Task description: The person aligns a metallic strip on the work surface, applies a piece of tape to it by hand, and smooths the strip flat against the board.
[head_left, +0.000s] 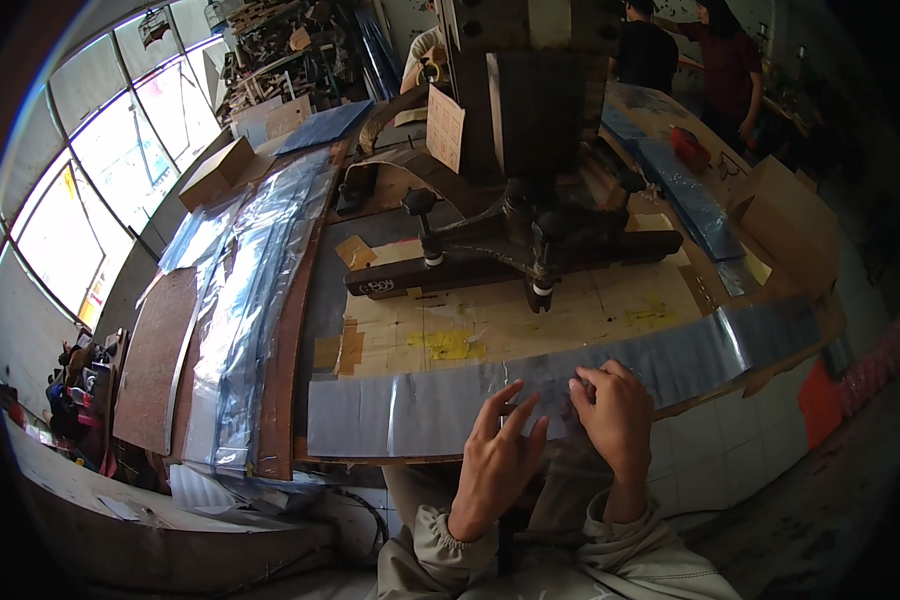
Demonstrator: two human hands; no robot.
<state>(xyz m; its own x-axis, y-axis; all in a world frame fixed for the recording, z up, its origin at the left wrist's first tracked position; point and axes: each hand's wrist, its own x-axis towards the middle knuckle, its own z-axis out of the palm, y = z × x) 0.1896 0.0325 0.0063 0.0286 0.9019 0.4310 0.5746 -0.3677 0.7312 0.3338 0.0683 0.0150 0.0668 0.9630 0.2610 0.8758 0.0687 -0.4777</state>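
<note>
A long strip of transparent, greyish plastic film lies along the near edge of the work table, reaching from the left corner to the far right. Over its middle is my left hand, its fingers stretched and apart, with nothing visible in it. My right hand is beside it, fingers curled and thumb drawn toward the index finger. Something small and see-through shows by those fingertips, but I cannot make out what it is. Behind the strip, a dark press with a metal bar sits over a pale board with yellow tape patches.
Stacked blue-tinted plastic sheets cover the left side table, near a cardboard box. At right are more plastic packs, a red object and an open carton. Other people stand at the back.
</note>
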